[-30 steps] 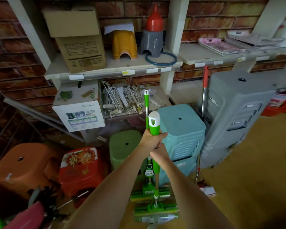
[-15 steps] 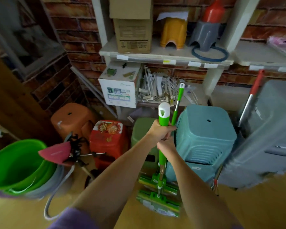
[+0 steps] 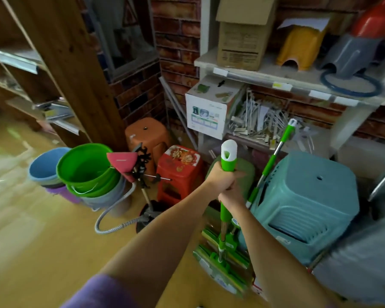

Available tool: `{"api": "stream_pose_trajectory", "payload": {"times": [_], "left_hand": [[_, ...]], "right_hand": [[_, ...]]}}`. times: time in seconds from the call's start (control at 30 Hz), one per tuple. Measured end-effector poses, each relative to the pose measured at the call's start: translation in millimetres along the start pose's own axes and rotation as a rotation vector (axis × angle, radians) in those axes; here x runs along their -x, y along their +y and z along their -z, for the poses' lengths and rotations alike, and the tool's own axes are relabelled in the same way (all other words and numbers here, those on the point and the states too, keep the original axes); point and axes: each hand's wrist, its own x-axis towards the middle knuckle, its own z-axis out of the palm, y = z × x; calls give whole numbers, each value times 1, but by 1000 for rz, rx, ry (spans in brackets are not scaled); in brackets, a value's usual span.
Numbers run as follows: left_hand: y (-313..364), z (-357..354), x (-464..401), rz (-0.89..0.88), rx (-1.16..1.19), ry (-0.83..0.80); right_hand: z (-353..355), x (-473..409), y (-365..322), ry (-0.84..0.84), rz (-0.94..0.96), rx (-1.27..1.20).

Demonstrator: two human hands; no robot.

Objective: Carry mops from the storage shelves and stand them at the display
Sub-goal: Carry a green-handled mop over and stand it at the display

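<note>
Head view. Green mop (image 3: 225, 210): upright, centre near, head on floor. Left hand (image 3: 223, 179) and right hand (image 3: 232, 195) clamp its handle, stacked. Risk: second mop (image 3: 270, 162), leaning on teal stool (image 3: 307, 196) just right, could topple if snagged on lifting.

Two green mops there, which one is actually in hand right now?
The near mop, with the white cap: the left hand and right hand both grip its handle. The other mop leans untouched against the teal stool.
</note>
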Motion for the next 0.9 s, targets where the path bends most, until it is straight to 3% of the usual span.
{"api": "stream_pose_trajectory", "payload": {"times": [0.3,0.4,0.9], "left_hand": [[46,98,78,-118,80,145],[53,146,108,-109,92,224],[38,479,334,-270,151,666]], "right_hand": [[-73,33,-49,-161,151,36],[-107,84,-88,-216,201,-1],[-397,339,-228,-701,365,-7]]}}
